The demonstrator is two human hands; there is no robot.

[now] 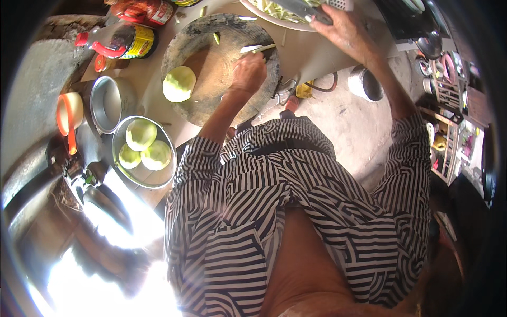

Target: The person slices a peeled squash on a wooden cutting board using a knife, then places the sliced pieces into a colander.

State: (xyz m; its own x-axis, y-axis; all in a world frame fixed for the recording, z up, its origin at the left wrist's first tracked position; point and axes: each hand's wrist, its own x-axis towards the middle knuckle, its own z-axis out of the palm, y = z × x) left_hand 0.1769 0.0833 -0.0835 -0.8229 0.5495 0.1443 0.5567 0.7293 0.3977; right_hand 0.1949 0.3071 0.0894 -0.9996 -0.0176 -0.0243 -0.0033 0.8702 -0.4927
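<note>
My left hand (249, 72) is curled low over a round wooden chopping block (222, 107). Pale green vegetable strips (264, 48) lie right at its fingertips; whether the fingers grip them is hidden. A peeled, pale green round vegetable (179, 84) rests on the block's left side, and a small green piece (216, 38) lies farther back. My right hand (342, 29) grips a dark grey kitchen tool (297, 7), apparently a knife, above a basin (273, 20) of cut strips (263, 7). Behind this hand shows a white perforated piece (340, 4), partly cut off.
Left of the block stand a metal pot (107, 104), a metal bowl (170, 174) with three peeled vegetables (141, 134), an orange-handled ladle (71, 136) and a red-capped sauce bottle (126, 41). A metal pot (366, 85) sits lower right, near a cluttered rack (447, 95).
</note>
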